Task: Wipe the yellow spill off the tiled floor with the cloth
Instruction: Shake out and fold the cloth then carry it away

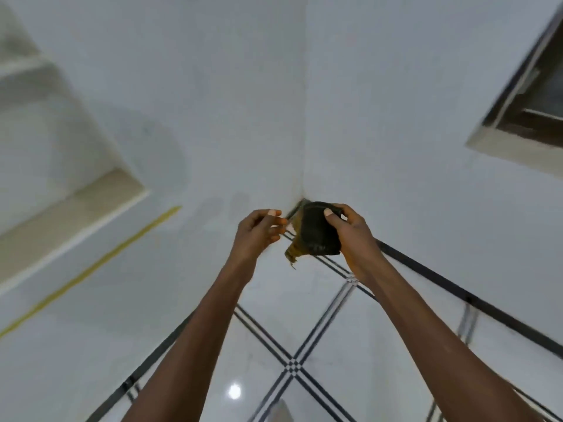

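A dark, bunched cloth (316, 231) with a yellow-stained frayed edge hanging at its lower left is held up in front of the room corner. My right hand (350, 233) grips it from the right, thumb over the top. My left hand (259, 233) sits just left of the cloth, fingers curled and slightly apart; whether its fingertips touch the cloth's edge I cannot tell. Below lies the white glossy tiled floor (265, 354) with dark striped grout lines. No yellow spill shows on the visible floor.
Two white walls meet at a corner (304, 166) with a black skirting strip (457, 295) along their base. A recessed niche (61, 166) is in the left wall with a yellow line (91, 269) below it. A dark-framed window (530, 99) is upper right.
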